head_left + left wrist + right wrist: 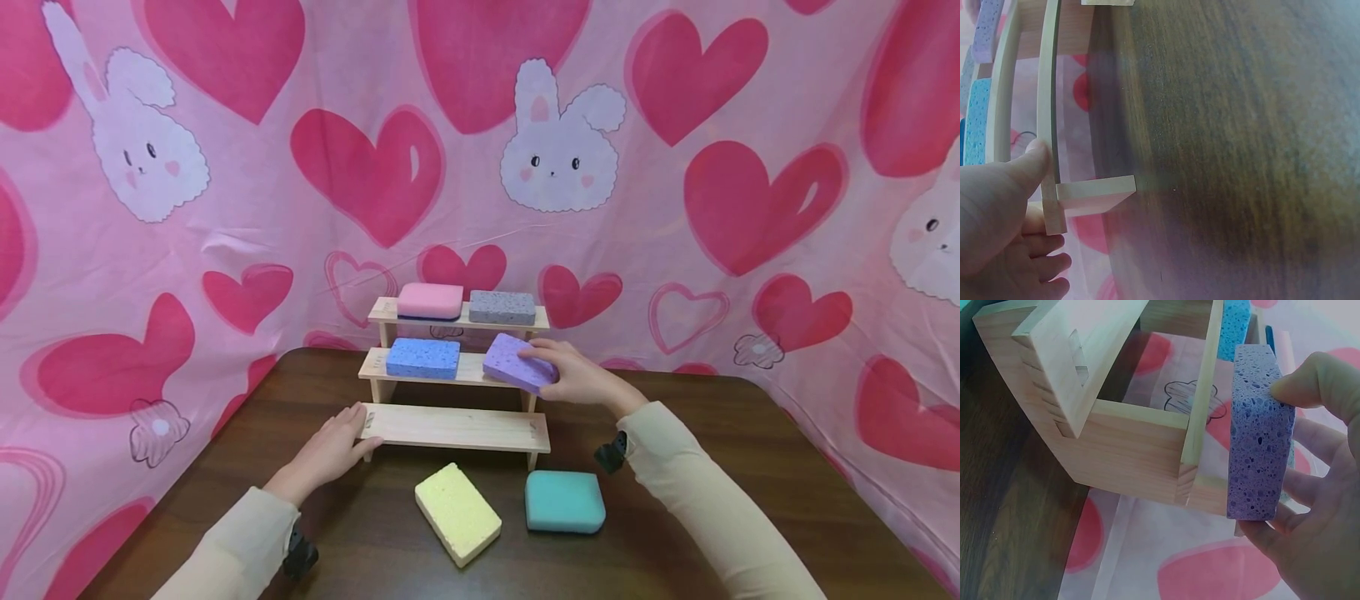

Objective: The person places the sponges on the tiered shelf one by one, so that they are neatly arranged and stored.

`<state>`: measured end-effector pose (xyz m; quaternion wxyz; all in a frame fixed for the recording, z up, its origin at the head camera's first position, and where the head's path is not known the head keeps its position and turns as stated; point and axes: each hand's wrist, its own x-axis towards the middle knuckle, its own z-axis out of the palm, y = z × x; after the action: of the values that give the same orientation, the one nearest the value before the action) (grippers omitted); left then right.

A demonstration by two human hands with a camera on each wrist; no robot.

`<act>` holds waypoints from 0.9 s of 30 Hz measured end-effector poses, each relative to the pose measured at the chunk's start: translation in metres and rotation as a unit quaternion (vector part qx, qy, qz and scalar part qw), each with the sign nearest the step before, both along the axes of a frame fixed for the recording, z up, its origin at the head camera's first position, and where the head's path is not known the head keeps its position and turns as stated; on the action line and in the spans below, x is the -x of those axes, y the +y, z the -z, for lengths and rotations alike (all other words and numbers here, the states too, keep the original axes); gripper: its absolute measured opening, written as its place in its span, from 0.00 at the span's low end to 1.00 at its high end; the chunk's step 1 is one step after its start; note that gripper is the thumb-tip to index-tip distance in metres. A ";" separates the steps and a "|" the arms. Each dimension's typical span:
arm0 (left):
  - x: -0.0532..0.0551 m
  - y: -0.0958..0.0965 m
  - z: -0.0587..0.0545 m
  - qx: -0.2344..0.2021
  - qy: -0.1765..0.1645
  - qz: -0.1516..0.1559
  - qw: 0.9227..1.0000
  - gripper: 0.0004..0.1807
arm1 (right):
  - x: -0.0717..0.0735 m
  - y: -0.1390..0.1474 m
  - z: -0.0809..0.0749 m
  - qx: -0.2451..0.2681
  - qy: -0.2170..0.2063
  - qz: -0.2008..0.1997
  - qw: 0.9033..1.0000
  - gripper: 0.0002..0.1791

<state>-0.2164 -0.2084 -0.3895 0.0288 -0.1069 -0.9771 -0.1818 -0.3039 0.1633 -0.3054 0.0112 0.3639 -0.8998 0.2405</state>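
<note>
A purple sponge is in my right hand, pinched between thumb and fingers. It is tilted at the right end of the middle step of a three-step wooden rack; whether it touches the board I cannot tell. In the right wrist view the porous long side of the purple sponge faces the camera. My left hand grips the left end of the lowest step. The left wrist view has its thumb against the board and the fingers beyond the end. A blue sponge lies on the middle step's left side.
On the top step are a pink sponge and a grey sponge. In front of the rack, a yellow sponge and a teal sponge lie on the brown table. A pink heart-patterned cloth hangs behind.
</note>
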 end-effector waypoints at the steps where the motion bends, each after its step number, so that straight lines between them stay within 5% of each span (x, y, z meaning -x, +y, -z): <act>1: 0.000 0.000 0.000 0.001 0.001 0.002 1.000 0.38 | 0.001 -0.001 0.000 -0.002 -0.001 -0.001 1.000 0.37; 27: 0.000 0.000 0.000 -0.002 -0.002 0.000 1.000 0.37 | 0.017 -0.022 0.005 -0.024 -0.033 -0.037 0.998 0.33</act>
<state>-0.2160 -0.2081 -0.3894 0.0265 -0.1067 -0.9768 -0.1838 -0.3211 0.1412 -0.3108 -0.0362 0.3889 -0.8911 0.2308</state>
